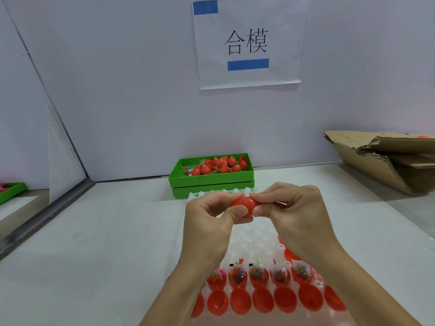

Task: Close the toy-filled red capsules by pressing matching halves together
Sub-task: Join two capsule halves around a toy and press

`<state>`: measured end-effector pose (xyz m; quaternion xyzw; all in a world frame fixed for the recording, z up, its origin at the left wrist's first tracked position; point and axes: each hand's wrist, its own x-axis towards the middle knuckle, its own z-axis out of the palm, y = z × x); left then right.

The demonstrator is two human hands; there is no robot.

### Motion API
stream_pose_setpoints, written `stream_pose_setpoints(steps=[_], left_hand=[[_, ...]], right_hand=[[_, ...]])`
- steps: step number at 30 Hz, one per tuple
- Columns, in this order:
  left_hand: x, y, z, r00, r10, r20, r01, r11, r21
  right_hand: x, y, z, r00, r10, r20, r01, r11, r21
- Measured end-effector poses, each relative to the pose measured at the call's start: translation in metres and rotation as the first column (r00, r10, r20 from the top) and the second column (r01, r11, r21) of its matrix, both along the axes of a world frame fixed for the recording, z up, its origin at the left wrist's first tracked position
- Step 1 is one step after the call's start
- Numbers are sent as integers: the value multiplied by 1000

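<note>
- Pale table (pixel 94 243) fills the lower view, running up to a grey-white wall; a paper sign (pixel 249 41) with two printed characters and blue tape strips hangs on that wall
- Far right, a torn cardboard box (pixel 381 161) lies collapsed on its side on the table, well apart from the hands
- White holder tray (pixel 249 241) lies right under the hands; both forearms cross over it and hide much of its sides
- Green tray (pixel 211 182) sits against the wall beyond the holder tray, loose red capsules (pixel 219 165) heaped inside; a second green tray (pixel 11 189) peeks in at far left
- Near rows: filled capsule halves (pixel 259 275) with toys inside stand just behind a row of empty red halves (pixel 263 300)
- Left hand (pixel 209 222) and right hand (pixel 294 212) meet above the holder tray; both pinch one red capsule (pixel 243 203) between thumbs and fingertips, fingers hiding its ends
</note>
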<state>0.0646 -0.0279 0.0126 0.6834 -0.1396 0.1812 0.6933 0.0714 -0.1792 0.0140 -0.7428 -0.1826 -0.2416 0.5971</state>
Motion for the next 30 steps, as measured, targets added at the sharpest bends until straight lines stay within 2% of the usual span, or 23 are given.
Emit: stream_pose_setpoints(steps=[11,18,23,30], left_hand=[[1,-1,-2,1000,-9,21,8,1000,27],[2,-3,1,999,-22,30,20,999,50],[4,-1,-4,1000,16,4,-16,999,30],[4,-4,-8,993,87,86,-95,991,99]], right_hand=[[-1,8,-2,1000,-23,21,22,998,54],[-3,2,6,1000,-18,-18,19,999,45],[-5,2,4,995,47,-88,-42,998,51],[-3,3,2,987,59,-149,-44,994,103]])
